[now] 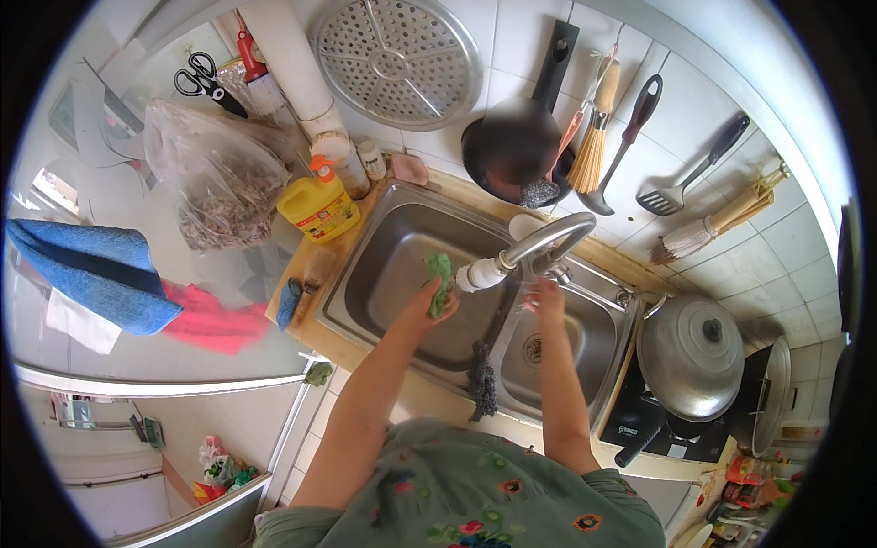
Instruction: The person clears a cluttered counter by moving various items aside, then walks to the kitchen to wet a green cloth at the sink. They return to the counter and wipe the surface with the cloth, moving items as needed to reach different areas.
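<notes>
My left hand [437, 301] is closed around a green cloth [438, 274] over the large basin [411, 253] of a steel double sink. At the smaller basin [586, 335], my right hand [546, 299] is raised at the base of the curved metal faucet [548, 236], just below its lever; whether its fingers grip the metal is not clear. The faucet's white-wrapped spout end [479, 275] points left, beside my left hand. A dark, fuzzy cloth [483, 380] hangs over the divider at the sink's front edge.
A yellow jug [318, 209] and a blue sponge [289, 303] stand left of the sink. On the right, a lidded metal pot [692, 356] sits on a black stove [634, 411]. A frying pan [521, 157], brushes and a slotted turner [663, 198] hang on the tiled wall.
</notes>
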A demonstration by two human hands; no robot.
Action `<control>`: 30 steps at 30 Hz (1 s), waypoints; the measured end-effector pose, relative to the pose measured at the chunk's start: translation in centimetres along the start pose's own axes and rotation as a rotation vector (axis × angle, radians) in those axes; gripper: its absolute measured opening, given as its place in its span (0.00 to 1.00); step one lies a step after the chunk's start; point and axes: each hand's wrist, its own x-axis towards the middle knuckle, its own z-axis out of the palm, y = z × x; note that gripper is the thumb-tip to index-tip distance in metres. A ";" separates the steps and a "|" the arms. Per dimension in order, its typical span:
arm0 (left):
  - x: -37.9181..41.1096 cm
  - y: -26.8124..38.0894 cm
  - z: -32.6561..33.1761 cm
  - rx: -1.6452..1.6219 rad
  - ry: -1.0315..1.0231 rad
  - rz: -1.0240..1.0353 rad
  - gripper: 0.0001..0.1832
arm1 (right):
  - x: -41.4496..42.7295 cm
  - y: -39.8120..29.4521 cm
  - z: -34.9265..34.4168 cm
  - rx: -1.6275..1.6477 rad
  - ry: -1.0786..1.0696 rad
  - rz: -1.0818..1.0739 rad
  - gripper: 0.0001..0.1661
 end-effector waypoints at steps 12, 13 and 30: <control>1.0 -2.8 3.5 -0.317 -0.199 0.073 0.20 | 6.7 -0.8 -7.3 0.781 -0.033 0.389 0.22; 0.0 -3.5 2.2 -0.239 -0.235 0.080 0.20 | 6.5 -1.0 -6.8 0.783 -0.033 0.406 0.22; 1.7 -0.8 4.3 -0.478 -0.043 0.094 0.22 | 7.0 -0.9 -3.9 0.467 0.173 0.199 0.19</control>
